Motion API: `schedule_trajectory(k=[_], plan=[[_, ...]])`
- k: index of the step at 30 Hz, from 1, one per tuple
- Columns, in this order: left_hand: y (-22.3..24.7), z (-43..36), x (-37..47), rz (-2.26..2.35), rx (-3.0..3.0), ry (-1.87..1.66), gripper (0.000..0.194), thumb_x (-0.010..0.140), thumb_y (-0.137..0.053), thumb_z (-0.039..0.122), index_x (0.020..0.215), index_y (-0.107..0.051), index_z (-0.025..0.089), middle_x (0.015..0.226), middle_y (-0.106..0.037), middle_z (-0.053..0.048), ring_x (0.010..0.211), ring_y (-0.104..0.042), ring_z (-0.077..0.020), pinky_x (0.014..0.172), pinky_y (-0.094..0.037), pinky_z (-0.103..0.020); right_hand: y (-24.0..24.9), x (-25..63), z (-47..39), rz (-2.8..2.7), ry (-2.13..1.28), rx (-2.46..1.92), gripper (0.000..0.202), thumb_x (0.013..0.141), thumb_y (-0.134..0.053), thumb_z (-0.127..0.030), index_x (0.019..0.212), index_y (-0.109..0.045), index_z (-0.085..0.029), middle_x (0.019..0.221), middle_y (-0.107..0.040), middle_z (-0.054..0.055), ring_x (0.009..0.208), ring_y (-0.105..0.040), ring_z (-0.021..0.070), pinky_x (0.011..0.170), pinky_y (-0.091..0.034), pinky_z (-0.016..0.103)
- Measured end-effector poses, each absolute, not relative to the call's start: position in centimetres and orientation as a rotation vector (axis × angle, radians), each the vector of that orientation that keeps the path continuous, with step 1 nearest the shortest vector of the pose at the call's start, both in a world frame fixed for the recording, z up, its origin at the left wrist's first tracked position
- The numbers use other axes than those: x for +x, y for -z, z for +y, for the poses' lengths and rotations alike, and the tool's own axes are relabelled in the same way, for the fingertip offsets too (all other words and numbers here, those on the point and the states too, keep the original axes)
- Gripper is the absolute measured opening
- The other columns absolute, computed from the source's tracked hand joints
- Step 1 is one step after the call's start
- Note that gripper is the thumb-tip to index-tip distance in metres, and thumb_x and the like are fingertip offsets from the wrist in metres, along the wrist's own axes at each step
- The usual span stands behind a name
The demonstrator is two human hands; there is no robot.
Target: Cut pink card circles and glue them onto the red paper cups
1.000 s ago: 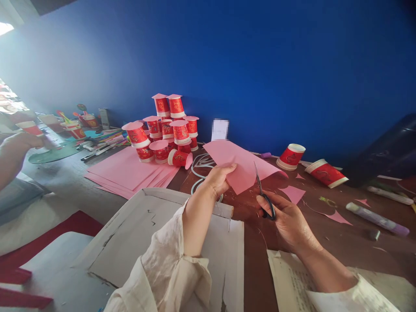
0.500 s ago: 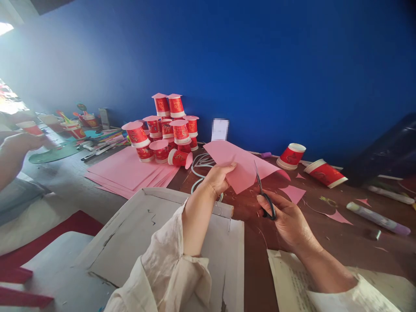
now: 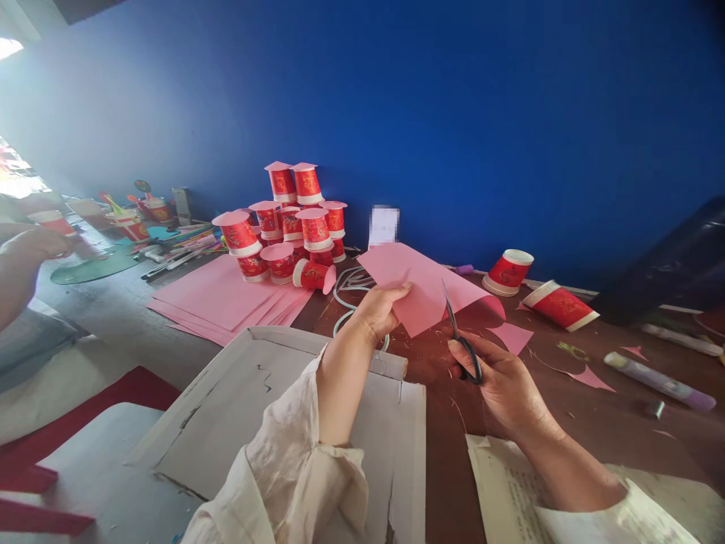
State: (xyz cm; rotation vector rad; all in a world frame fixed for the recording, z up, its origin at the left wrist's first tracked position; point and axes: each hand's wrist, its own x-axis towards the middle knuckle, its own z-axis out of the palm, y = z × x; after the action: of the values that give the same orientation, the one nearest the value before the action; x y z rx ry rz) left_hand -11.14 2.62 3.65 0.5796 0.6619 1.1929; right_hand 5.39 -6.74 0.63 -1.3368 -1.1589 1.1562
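Note:
A sheet of pink paper (image 3: 422,291) is pinched at its left part by my left hand (image 3: 381,311), thumb on top. My right hand (image 3: 507,385) is closed around the dark handles of a pair of scissors (image 3: 465,355). The blades point up and stand at the paper's cut lower edge; how far apart they are is hard to tell. To the right, the paper's edge curls over. Beneath it on the table lies a pink offcut (image 3: 513,337), with another pink scrap (image 3: 590,378) farther right.
Stacked red paper cups (image 3: 314,234) with pink tops stand left of the paper, behind a pile of pink sheets (image 3: 220,298). A red cup (image 3: 507,273) and a tipped cup (image 3: 562,305) are at right. A white box lid (image 3: 226,408) lies in front. Another person's hand (image 3: 42,243) is far left.
The tipped cup at right has shifted slightly left. At far left, the other person's hand has moved a little. My hands, the paper and the scissors are nearly where they were.

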Motion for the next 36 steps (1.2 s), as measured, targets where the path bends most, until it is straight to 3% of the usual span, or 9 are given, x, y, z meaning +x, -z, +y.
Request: schedule_trajectory(k=[9, 14, 28, 36], plan=[[-3.3, 3.1, -11.6, 0.616, 0.6, -1.177, 0.025, 0.078, -0.063, 0.007, 0.101, -0.069, 0.012, 0.083, -0.071, -0.006, 0.083, -0.066, -0.0176, 0.092, -0.048, -0.035, -0.9, 5.5, -6.9, -1.171, -1.169, -1.339, 0.041, 0.071, -0.075, -0.049, 0.1, -0.073, -0.02, 0.067, -0.06, 0.0, 0.061, -0.053, 0.0114, 0.059, -0.044, 0.024], [-3.2, 3.2, -11.9, 0.604, 0.619, -1.163, 0.021, 0.078, -0.064, 0.007, 0.098, -0.07, 0.011, 0.083, -0.071, -0.007, 0.08, -0.067, -0.0167, 0.089, -0.049, -0.034, -0.9, 5.6, -6.8, -1.162, -1.175, -1.349, 0.045, 0.069, -0.077, -0.049, 0.102, -0.074, -0.019, 0.069, -0.061, 0.001, 0.061, -0.054, 0.012, 0.059, -0.045, 0.025], [-3.0, 3.4, -12.4, 0.604, 0.653, -1.135, 0.03, 0.076, -0.067, 0.01, 0.105, -0.067, 0.015, 0.094, -0.072, -0.011, 0.096, -0.066, -0.0238, 0.095, -0.047, -0.039, -1.1, 5.8, -7.0, -1.198, -1.158, -1.381, 0.048, 0.068, -0.076, -0.052, 0.104, -0.075, -0.021, 0.07, -0.062, 0.001, 0.06, -0.055, 0.0121, 0.059, -0.047, 0.026], [-2.6, 3.5, -12.5, 0.598, 0.694, -1.125, 0.016, 0.075, -0.068, 0.013, 0.091, -0.07, 0.015, 0.098, -0.071, -0.013, 0.103, -0.064, -0.0264, 0.096, -0.045, -0.039, -1.7, 5.7, -7.1, -1.212, -1.145, -1.387, 0.051, 0.066, -0.076, -0.054, 0.103, -0.075, -0.019, 0.066, -0.061, 0.002, 0.061, -0.054, 0.0129, 0.058, -0.047, 0.027]])
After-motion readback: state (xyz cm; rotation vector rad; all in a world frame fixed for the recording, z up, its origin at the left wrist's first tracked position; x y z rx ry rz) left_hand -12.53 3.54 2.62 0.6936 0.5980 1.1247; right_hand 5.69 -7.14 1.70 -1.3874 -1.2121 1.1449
